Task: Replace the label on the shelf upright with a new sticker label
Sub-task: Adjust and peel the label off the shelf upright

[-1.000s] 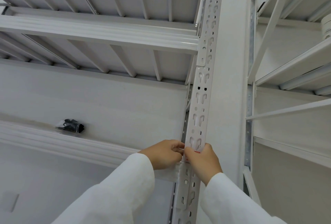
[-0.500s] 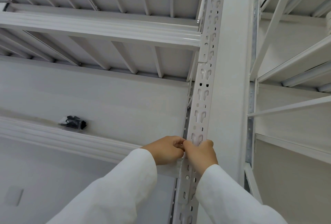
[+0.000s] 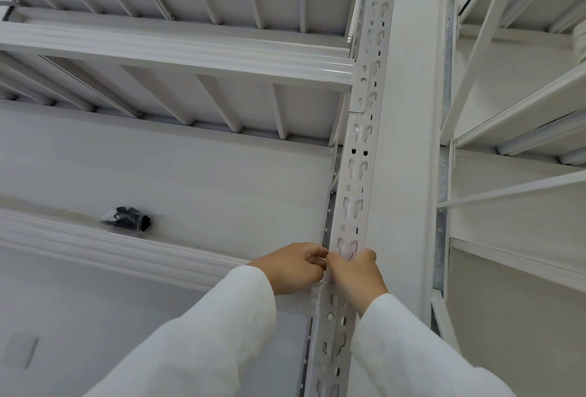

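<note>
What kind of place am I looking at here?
Probably a storeroom or warehouse aisle: white metal racking, with a slotted shelf upright, a horizontal beam with ribbed decking above it, and a second rack bay to the right.

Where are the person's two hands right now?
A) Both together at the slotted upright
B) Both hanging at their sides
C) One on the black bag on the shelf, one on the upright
A: the left hand and right hand meet fingertip to fingertip at the upright; the black bag lies untouched on the shelf.
</note>
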Demonstrator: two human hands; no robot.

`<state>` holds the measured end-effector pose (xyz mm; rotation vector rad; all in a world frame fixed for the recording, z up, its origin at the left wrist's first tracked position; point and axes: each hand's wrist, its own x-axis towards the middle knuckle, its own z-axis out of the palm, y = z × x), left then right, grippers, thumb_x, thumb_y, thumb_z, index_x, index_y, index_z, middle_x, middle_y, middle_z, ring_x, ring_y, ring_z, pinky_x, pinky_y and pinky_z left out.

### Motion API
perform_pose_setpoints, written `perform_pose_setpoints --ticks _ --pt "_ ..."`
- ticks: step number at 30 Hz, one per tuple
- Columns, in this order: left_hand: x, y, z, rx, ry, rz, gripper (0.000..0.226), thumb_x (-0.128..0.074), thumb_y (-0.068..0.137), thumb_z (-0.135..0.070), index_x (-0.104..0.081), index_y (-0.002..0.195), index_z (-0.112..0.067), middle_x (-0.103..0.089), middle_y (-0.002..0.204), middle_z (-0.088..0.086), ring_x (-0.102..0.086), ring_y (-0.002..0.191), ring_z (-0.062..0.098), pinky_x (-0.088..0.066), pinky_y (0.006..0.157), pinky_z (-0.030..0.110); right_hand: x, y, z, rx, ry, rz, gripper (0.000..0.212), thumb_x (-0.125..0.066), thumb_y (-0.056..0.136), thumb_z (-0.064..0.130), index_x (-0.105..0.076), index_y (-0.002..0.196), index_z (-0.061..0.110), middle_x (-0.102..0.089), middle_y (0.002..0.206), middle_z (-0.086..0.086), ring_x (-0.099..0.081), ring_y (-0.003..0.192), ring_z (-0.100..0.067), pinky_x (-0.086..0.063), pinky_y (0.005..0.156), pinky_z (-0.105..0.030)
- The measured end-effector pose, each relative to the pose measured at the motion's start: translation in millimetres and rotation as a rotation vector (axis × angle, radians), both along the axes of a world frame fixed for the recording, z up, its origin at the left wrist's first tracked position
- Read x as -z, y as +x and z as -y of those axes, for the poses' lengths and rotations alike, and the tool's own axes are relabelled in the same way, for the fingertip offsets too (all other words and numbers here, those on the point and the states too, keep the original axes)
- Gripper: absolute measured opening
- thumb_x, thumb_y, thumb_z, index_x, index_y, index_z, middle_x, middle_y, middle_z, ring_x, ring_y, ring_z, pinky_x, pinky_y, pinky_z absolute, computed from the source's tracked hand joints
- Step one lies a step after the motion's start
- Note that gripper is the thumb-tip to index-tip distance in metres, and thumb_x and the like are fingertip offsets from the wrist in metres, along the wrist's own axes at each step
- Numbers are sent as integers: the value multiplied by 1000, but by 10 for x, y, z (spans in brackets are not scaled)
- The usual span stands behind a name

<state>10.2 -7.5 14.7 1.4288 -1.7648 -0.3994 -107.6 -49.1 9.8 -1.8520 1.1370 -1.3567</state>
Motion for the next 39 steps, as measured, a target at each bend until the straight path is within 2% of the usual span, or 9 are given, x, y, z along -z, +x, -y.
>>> perform_pose_setpoints --ticks 7,13,16,19,22,24,27,33,39 --pt "-14 1 8 36 24 -8 52 -40 83 -3 -50 132 -18 -62 130 0 -55 122 15 -35 111 31 10 -398 28 -338 100 69 32 -47 89 12 -50 121 15 -65 106 -6 -65 89 -18 -56 76 -37" --pt "-16 -3 -8 39 3 -7 51 -37 83 -2 -52 129 -17 -64 126 -1 -58 118 14 -40 98 21 101 -648 83 52 -668 -424 70 -71 75 40 -30 131 37 -49 109 20 -56 91 -4 -52 84 -26" --pt "-17 10 5 38 7 -6 52 -38 83 -4 -51 130 -18 -64 127 -1 -58 119 14 -39 106 26 69 -724 146 164 -1012 -671 58 -69 74 45 -38 123 41 -51 102 19 -58 75 -7 -57 64 -25" --pt "-12 10 3 37 9 -1 52 -38 83 -5 -51 131 -18 -64 127 -1 -58 119 14 -38 109 30 -15 -757 186 209 -1223 -841 40 -70 69 48 -56 104 36 -59 84 14 -54 55 -4 -48 39 -19" --pt "-14 1 -7 33 3 -6 51 -38 83 -3 -51 130 -17 -64 128 0 -57 119 14 -38 107 26 -88 -772 196 236 -1344 -918 22 -61 76 48 -63 93 35 -62 73 14 -57 54 -6 -43 33 -19" --pt "-14 -4 -9 35 5 -10 50 -37 84 -2 -51 130 -16 -63 128 1 -57 119 15 -38 105 24 -119 -761 201 266 -1402 -922 26 -45 78 47 -66 85 34 -62 67 14 -59 53 -10 -39 31 -21" --pt "-9 1 0 29 2 -6 50 -38 83 -3 -52 130 -16 -64 127 1 -58 119 16 -39 107 27 -132 -726 221 327 -1467 -943 32 -40 78 46 -67 72 30 -60 57 12 -56 47 -11 -34 30 -22" --pt "0 1 13 33 -3 -12 50 -38 82 -2 -53 128 -16 -65 125 1 -59 117 16 -40 107 31 -181 -696 260 339 -1561 -1035 21 -79 64 40 -64 61 26 -56 50 10 -52 41 -13 -29 32 -18" --pt "2 -22 -8 44 -10 -38 49 -37 84 1 -52 129 -12 -64 126 4 -59 116 17 -40 103 24 -195 -678 322 368 -1676 -1088 20 -67 70 38 -62 57 24 -53 47 8 -49 40 -13 -30 32 -18"
